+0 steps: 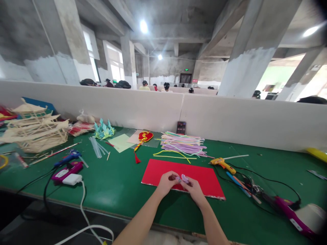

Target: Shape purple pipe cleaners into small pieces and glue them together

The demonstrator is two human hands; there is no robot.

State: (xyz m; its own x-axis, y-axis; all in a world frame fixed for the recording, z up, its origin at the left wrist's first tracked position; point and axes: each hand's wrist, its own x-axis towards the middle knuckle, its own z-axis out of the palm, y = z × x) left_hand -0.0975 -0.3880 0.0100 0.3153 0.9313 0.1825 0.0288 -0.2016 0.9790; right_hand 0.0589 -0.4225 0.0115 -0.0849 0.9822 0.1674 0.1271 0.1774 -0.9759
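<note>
Both hands meet over the front half of a red board [158, 170] lying on the green table. My left hand [167, 182] pinches the left side of a small lilac piece [184, 178], which looks like bent fuzzy pipe cleaner. From the other side, my right hand [194, 190] grips the same piece between thumb and fingers. Part of it is hidden by the fingertips. Just beyond the board lies a pile of pastel pipe cleaners [182, 142], with a yellow pipe cleaner [176, 152] loose in front.
To the right are a yellow glue gun [222, 164], its cable and several tools. A red-and-yellow ornament [145, 136] with a tassel lies behind left. Further left are a blue glue gun [68, 158], a purple power strip [66, 172] and a stick-built model [43, 131]. A white partition [127, 105] borders the back.
</note>
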